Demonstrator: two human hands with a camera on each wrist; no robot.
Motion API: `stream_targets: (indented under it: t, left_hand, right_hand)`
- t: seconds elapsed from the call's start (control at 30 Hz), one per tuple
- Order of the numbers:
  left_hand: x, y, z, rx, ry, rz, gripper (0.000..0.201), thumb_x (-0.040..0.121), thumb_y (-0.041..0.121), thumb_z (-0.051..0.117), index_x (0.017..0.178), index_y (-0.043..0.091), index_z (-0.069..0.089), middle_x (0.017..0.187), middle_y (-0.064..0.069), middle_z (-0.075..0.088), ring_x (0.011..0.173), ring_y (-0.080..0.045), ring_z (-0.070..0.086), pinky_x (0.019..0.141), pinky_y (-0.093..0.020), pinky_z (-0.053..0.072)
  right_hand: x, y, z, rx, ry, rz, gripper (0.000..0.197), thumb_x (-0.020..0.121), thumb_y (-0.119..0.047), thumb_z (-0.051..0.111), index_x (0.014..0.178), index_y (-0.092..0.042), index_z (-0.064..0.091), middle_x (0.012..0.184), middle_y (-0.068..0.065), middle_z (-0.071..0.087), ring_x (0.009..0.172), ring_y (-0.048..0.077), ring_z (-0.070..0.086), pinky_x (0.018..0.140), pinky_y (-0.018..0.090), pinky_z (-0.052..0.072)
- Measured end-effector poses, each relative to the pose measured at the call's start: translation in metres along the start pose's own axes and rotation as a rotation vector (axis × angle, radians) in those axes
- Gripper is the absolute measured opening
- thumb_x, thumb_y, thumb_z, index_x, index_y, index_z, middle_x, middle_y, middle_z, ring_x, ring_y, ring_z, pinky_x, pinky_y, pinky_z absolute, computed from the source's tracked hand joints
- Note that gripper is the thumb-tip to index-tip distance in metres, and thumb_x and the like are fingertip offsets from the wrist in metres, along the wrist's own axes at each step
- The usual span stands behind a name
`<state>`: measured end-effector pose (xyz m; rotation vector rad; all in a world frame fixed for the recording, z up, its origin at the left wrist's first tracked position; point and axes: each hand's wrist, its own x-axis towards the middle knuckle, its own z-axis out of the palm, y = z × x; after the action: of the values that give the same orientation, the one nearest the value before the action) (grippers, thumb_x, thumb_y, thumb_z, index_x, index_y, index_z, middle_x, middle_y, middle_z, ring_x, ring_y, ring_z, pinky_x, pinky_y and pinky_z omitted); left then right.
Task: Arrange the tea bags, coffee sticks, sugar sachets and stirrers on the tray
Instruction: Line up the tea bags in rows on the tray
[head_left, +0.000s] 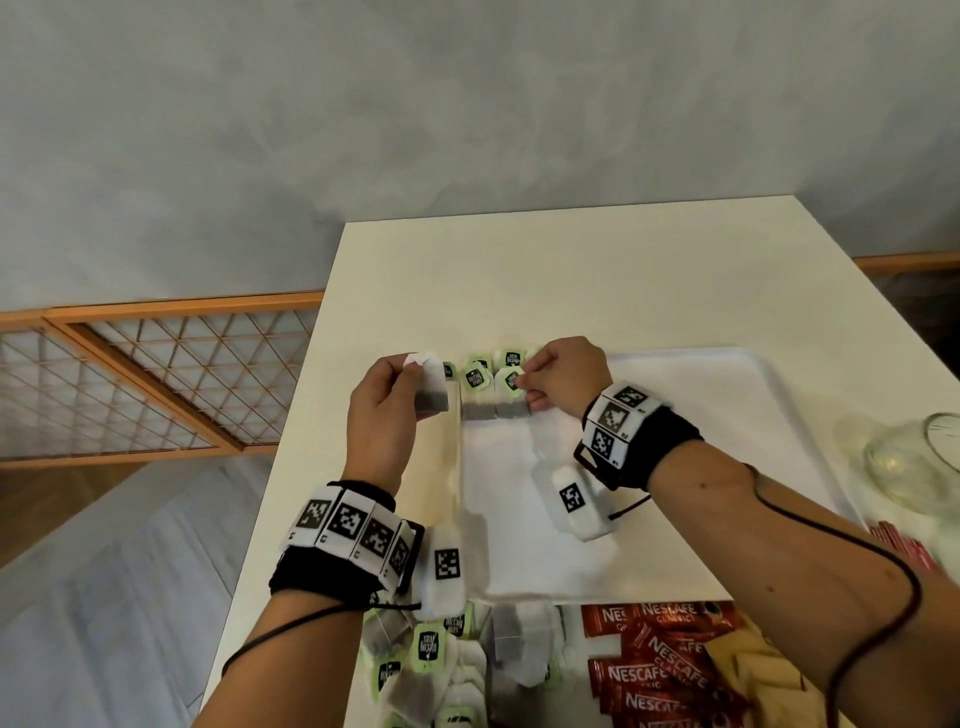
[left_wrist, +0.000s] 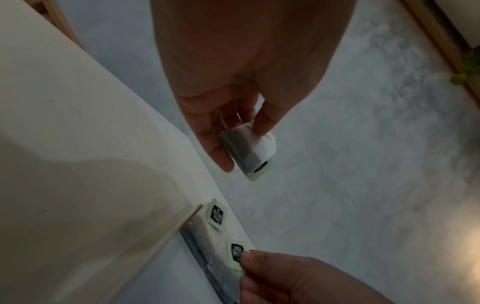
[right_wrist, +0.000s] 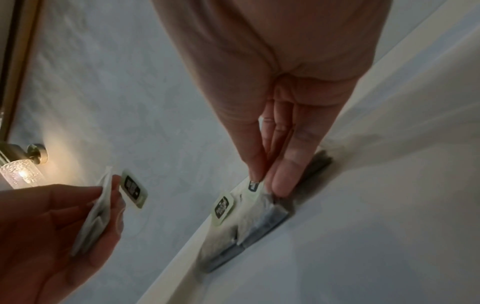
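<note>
A white tray (head_left: 727, 415) lies on the cream table (head_left: 571, 270). Two tea bags (head_left: 493, 395) with green tags lie side by side at the tray's far left corner. My right hand (head_left: 524, 382) pinches the green tag (right_wrist: 253, 186) of the right-hand bag there. My left hand (head_left: 410, 371) holds another tea bag (head_left: 432, 392) upright just left of the tray, above the table; the left wrist view shows thumb and fingers gripping this tea bag (left_wrist: 249, 150). Its green tag (right_wrist: 133, 190) dangles beside the left hand.
A heap of loose tea bags (head_left: 431, 660) lies at the table's near edge. Red Nescafe coffee sticks (head_left: 660, 660) and pale yellow sachets (head_left: 753, 670) lie to its right. A glass jar (head_left: 909, 462) lies on its side at the tray's right end.
</note>
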<state>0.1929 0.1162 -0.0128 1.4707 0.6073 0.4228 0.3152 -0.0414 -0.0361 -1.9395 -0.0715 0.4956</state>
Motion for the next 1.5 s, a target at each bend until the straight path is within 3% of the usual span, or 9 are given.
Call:
stream_targets:
  t: [0.23,0.37,0.57,0.67,0.8,0.97,1.17,1.3,1.5]
  left_hand:
    - [-0.002,0.001,0.002,0.044,-0.123,-0.014,0.019,0.097,0.011,0.053,0.095,0.014,0.071,0.094,-0.004,0.072,0.083,-0.020,0.066,0.078,-0.039,0.060]
    - [-0.004,0.006,0.013,0.103,-0.196,-0.002,0.017,0.095,0.013,0.056,0.095,0.015,0.073,0.088,-0.001,0.073,0.081,-0.021,0.068,0.086,-0.049,0.057]
    - [-0.007,0.011,0.024,0.222,-0.252,0.024,0.015,0.093,0.016,0.060,0.094,0.016,0.075,0.090,-0.002,0.075,0.085,-0.021,0.069,0.086,-0.036,0.056]
    - [-0.006,0.009,0.022,0.430,-0.216,0.093,0.010,0.089,0.026,0.067,0.089,0.023,0.077,0.088,0.004,0.074,0.082,-0.012,0.066,0.075,-0.022,0.049]
    - [-0.009,0.008,0.026,0.429,-0.155,0.094,0.008,0.087,0.026,0.071,0.088,0.021,0.077,0.081,0.005,0.074,0.070,-0.005,0.062,0.064,-0.010,0.045]
    - [-0.012,0.007,0.032,0.325,-0.197,0.053,0.014,0.089,0.024,0.070,0.075,0.024,0.074,0.066,0.004,0.066,0.060,-0.007,0.053,0.067,-0.025,0.044]
    - [-0.009,0.011,0.030,0.304,-0.363,0.029,0.007,0.089,0.020,0.069,0.089,0.020,0.076,0.080,-0.001,0.072,0.072,-0.009,0.061,0.076,-0.021,0.049]
    - [0.018,0.005,0.013,0.572,-0.258,0.117,0.011,0.086,0.024,0.071,0.097,0.024,0.073,0.079,0.005,0.067,0.071,-0.008,0.059,0.063,-0.017,0.041]
    - [0.050,-0.013,0.019,0.835,-0.302,-0.009,0.031,0.084,0.031,0.073,0.111,0.019,0.063,0.099,0.003,0.065,0.095,-0.016,0.059,0.076,-0.025,0.041]
  right_hand:
    - [-0.013,-0.007,-0.010,-0.120,0.062,-0.193,0.024,0.074,0.001,0.072,0.093,-0.012,0.068,0.094,0.006,0.064,0.054,0.019,0.060,0.057,0.033,0.058]
    - [-0.032,-0.019,-0.022,-0.053,-0.246,-0.285,0.043,0.075,0.001,0.072,0.111,-0.024,0.069,0.109,-0.001,0.062,0.063,0.015,0.053,0.056,0.025,0.050]
    - [-0.037,-0.025,-0.029,0.035,-0.270,-0.267,0.011,0.083,-0.001,0.071,0.086,-0.011,0.072,0.062,-0.005,0.066,0.054,0.008,0.060,0.054,0.018,0.051]
    - [-0.034,-0.022,-0.040,0.025,-0.224,-0.218,0.009,0.089,-0.004,0.066,0.096,-0.004,0.070,0.067,0.011,0.066,0.064,0.025,0.061,0.058,0.025,0.055]
    - [-0.040,-0.025,-0.044,0.108,-0.311,-0.146,0.008,0.092,-0.005,0.061,0.096,-0.007,0.067,0.072,0.017,0.063,0.062,0.022,0.060,0.061,0.026,0.057]
    - [-0.041,-0.022,-0.038,0.248,-0.369,-0.122,0.027,0.087,0.001,0.065,0.114,-0.001,0.063,0.072,0.009,0.066,0.060,0.017,0.064,0.060,0.027,0.056]
    - [-0.042,-0.013,-0.041,0.144,-0.314,-0.078,0.015,0.084,-0.006,0.072,0.096,-0.002,0.066,0.074,0.009,0.065,0.063,0.013,0.063,0.058,0.022,0.054]
    - [-0.036,-0.002,-0.057,-0.109,-0.405,0.018,0.009,0.083,-0.006,0.072,0.090,-0.003,0.067,0.071,0.006,0.067,0.060,0.013,0.065,0.062,0.025,0.057]
    - [-0.013,0.011,-0.054,-0.185,-0.191,0.053,0.009,0.083,-0.002,0.072,0.090,0.000,0.067,0.073,0.015,0.069,0.063,0.022,0.066,0.078,0.043,0.060]
